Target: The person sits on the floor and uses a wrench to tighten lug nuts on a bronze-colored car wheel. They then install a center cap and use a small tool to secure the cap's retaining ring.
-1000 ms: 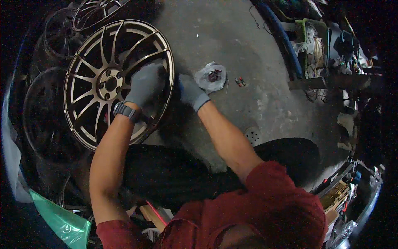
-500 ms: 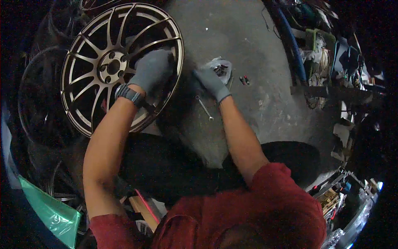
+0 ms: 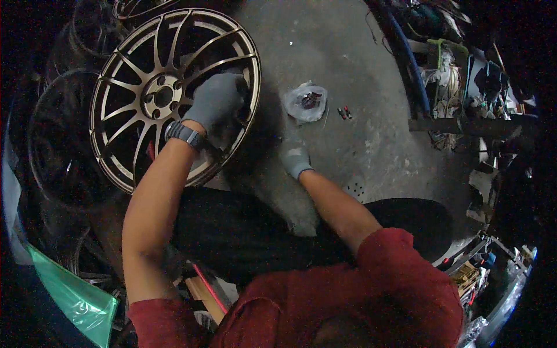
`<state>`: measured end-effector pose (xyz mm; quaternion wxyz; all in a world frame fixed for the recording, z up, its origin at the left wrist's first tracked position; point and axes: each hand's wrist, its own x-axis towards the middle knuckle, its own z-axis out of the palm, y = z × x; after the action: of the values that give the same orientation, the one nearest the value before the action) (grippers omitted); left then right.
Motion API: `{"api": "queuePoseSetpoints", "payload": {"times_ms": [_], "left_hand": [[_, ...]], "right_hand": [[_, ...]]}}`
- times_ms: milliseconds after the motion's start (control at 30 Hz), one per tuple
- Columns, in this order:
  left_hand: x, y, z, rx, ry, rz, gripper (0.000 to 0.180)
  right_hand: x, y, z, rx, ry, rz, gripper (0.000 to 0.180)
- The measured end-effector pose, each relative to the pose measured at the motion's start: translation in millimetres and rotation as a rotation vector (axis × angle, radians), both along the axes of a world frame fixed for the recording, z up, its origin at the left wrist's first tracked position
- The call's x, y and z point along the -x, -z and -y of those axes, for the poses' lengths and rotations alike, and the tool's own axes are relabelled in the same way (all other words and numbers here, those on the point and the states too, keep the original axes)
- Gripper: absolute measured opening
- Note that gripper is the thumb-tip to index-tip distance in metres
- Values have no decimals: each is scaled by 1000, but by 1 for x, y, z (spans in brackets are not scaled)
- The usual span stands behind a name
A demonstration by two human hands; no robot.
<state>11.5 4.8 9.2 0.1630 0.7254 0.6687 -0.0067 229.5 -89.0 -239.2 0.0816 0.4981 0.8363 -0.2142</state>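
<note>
A bronze multi-spoke alloy wheel (image 3: 163,100) stands tilted at the upper left. My left hand (image 3: 214,103), in a grey glove and with a watch at the wrist, is closed around its right-hand side among the spokes; the fingertips are hidden in shadow. Low over the floor to the right of the wheel is my right hand (image 3: 296,158), also gloved. Its fingers are smeared, and the wrench seen there earlier is not visible. Beyond it lies an open clear plastic bag (image 3: 297,103) with small dark and reddish parts inside.
Two small red-and-black pieces (image 3: 344,113) lie right of the bag on the concrete floor (image 3: 383,151). Several tiny black parts (image 3: 355,189) sit beside my right forearm. Cluttered shelving (image 3: 449,87) borders the right, darker wheels (image 3: 64,139) the left, and green plastic sheeting (image 3: 72,296) the lower left.
My right hand has left the plastic bag and come back toward me, over where the wrench lay. The bag and tiny black parts are now uncovered. My left hand stays at the wheel.
</note>
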Motion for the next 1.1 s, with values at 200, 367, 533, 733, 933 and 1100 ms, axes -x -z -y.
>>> {"api": "queuePoseSetpoints", "payload": {"times_ms": [200,367,533,733,933,1100], "left_hand": [[2,6,1,-109,48,-9,18],[-3,3,1,-83,17,-32,17],[2,4,2,-105,33,0,15],[-2,-3,3,-112,88,1,14],[-3,3,-5,-84,76,40,17],[10,11,3,-149,73,20,15]], "right_hand": [[22,-43,-48,89,527,-950,51],[45,-86,-89,193,439,-1067,47],[43,-124,-106,440,451,-1065,41],[42,-114,-101,864,564,-1448,37],[34,-97,-108,760,560,-1326,36],[40,-120,-105,479,476,-1098,35]]}}
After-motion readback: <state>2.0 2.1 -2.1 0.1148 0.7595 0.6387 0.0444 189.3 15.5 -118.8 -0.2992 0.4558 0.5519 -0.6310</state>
